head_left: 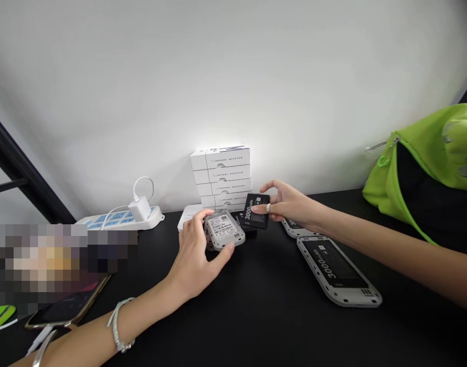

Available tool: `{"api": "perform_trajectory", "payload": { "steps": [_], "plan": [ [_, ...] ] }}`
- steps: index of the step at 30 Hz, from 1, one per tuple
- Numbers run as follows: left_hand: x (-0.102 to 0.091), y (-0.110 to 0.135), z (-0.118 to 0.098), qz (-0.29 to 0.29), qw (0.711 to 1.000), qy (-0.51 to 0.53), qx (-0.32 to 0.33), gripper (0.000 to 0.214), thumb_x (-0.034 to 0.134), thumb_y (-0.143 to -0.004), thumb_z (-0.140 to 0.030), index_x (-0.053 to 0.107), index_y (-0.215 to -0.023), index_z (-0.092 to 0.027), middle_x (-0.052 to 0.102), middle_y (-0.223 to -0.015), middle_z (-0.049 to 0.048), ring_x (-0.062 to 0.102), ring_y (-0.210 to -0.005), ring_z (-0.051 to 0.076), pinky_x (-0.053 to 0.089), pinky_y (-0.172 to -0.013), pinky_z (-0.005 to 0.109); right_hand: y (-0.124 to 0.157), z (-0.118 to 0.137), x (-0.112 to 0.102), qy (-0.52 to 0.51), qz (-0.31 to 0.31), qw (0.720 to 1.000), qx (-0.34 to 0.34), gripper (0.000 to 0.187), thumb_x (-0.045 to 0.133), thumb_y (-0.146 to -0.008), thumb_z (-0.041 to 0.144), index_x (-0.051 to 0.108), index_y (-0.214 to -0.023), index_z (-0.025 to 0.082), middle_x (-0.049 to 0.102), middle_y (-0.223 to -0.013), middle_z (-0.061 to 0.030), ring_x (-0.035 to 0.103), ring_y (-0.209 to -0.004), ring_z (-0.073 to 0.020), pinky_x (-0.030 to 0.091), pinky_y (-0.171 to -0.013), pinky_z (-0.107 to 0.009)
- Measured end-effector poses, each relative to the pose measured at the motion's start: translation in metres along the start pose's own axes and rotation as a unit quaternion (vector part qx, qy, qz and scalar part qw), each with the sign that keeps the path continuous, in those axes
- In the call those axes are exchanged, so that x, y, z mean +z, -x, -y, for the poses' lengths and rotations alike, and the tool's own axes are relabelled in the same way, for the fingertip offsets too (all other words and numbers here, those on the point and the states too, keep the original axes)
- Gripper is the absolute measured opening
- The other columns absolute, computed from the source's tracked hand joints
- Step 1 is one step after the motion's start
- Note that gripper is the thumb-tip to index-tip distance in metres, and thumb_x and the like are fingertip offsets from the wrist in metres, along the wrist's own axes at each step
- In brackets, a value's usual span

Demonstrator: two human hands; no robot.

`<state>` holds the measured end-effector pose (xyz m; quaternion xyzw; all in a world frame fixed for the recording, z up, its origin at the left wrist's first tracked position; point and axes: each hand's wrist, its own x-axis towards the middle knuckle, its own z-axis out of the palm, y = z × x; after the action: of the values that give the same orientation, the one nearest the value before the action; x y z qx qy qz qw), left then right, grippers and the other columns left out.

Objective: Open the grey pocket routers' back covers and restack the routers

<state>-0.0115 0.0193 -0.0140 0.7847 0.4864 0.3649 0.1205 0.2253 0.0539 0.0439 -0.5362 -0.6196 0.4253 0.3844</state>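
My left hand [197, 257] grips a small white device [224, 229] by its edges, thumb at the near end and fingers at the far end. A printed label with a code faces up in its open back. Between thumb and fingers of my right hand [281, 203] is a black battery [255, 216] marked 3000mAh, held tilted just right of the device. Behind and below it another dark battery partly shows. To the right lies an open white device [338, 270] with a 3000mAh battery in it; a second one [294, 227] is partly hidden by my right forearm.
Several white boxes [229, 173] are stacked against the wall. A power strip [157, 218] with a white charger [139, 208] stands at left, with a phone [65, 308] on a cable nearer. A green bag [428, 148] sits at right on the black table [256, 316].
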Motion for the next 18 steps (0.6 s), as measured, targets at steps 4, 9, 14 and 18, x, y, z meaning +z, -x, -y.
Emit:
{"api": "perform_trajectory", "payload": {
  "steps": [4,9,14,18],
  "plan": [
    [0.001,0.002,0.0,0.049,0.999,-0.001,-0.021,0.039,0.035,-0.099,-0.04,0.03,-0.136,-0.03,0.032,-0.146,0.0076,0.021,-0.142,0.027,0.025,-0.114,0.055,-0.021,-0.013,0.003,0.03,0.038,0.998,0.04,0.071,0.088,-0.058,0.029,0.036,-0.105,0.021,0.047,-0.049,0.0141,0.041,-0.049,-0.0086,0.035,-0.051,-0.023],
    [0.001,0.002,0.0,0.061,0.995,0.001,-0.075,0.041,0.028,-0.1,-0.044,0.037,-0.137,-0.028,0.021,-0.154,0.0063,0.015,-0.146,0.025,0.023,-0.117,0.053,-0.037,-0.023,0.011,0.086,0.041,0.995,0.041,0.074,0.086,-0.061,0.036,0.032,-0.108,0.02,0.052,-0.048,0.012,0.044,-0.049,-0.0101,0.036,-0.051,-0.024],
    [0.001,-0.001,0.0,0.052,0.995,-0.01,-0.086,0.051,0.038,-0.096,-0.055,0.037,-0.138,-0.028,0.024,-0.155,0.0058,0.019,-0.146,0.025,0.023,-0.118,0.05,-0.033,-0.025,0.015,0.162,0.039,0.986,0.006,0.069,0.079,-0.067,0.05,0.033,-0.11,0.02,0.055,-0.049,0.009,0.047,-0.044,-0.0133,0.038,-0.048,-0.026],
    [0.002,-0.001,0.001,0.044,0.995,-0.012,-0.084,0.049,0.039,-0.096,-0.052,0.037,-0.138,-0.026,0.026,-0.154,0.0074,0.022,-0.145,0.026,0.024,-0.118,0.051,-0.015,-0.02,-0.008,0.234,0.063,0.969,-0.052,0.064,0.079,-0.063,0.055,0.044,-0.105,0.023,0.067,-0.078,-0.0024,0.063,-0.07,-0.0219,0.048,-0.064,-0.032]
  ]
}}
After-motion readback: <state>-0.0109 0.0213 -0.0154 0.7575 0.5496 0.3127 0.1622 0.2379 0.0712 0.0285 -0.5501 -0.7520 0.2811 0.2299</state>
